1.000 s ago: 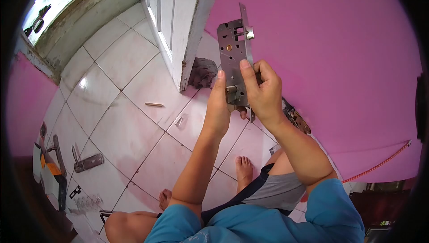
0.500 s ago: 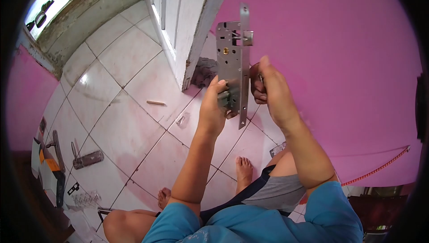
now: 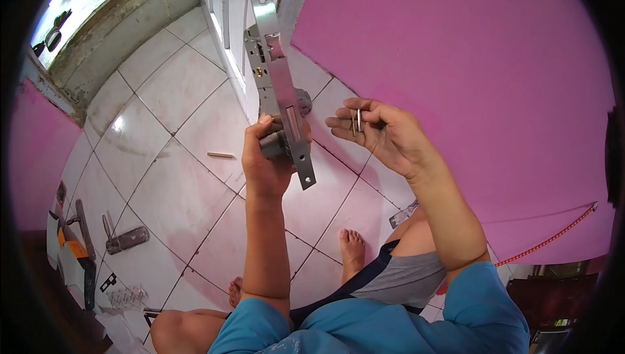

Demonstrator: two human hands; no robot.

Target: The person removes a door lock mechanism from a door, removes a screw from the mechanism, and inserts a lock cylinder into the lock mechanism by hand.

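Observation:
My left hand (image 3: 265, 168) is wrapped round the lower part of a mortise lock (image 3: 282, 87), held up in front of the door edge. Its long steel faceplate is turned toward me, leaning a little. A metal lock cylinder (image 3: 273, 145) pokes out of the case by my left thumb. To the right, apart from the lock, my right hand (image 3: 390, 136) is turned partly palm up with its fingers stretched out. Slim, shiny metal pieces (image 3: 358, 121), perhaps screws or pins, rest across those fingers near the thumb. Their exact kind is too small to make out.
A white door (image 3: 234, 22) stands behind the lock, beside a pink wall (image 3: 456, 61). On the tiled floor lie a small stick (image 3: 221, 155), a door handle plate (image 3: 127, 240) and an orange-and-black tool (image 3: 81, 253). A red cord (image 3: 547, 237) runs along the right.
The lock has moved left and turned so its faceplate shows more. My right hand has drawn away from it and opened out, bringing the small metal pieces into view.

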